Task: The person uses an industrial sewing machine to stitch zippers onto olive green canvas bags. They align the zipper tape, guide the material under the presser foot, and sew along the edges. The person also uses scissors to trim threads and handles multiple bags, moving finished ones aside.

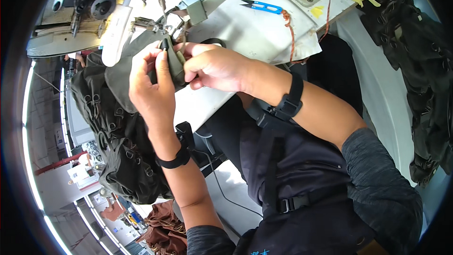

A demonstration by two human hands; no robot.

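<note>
An olive-green fabric piece (175,65) lies under the needle area of a sewing machine (166,29), at the edge of the white tabletop. My left hand (152,82) pinches the fabric from the left, with thumb and fingers at a narrow black strip (164,45) along it. On the right side, my right hand (218,69) has its fingers curled against the same piece, close to the other hand. Its fingertips are partly hidden by the fabric. A broad flap of the green material (123,82) spreads out behind my left hand.
Blue thread snips (266,7) tied to an orange cord (291,35) lie on the white table (236,28). Dark green pieces with metal rings (118,127) are heaped at left, more (406,42) hang at right. Brown material (165,224) sits low at left.
</note>
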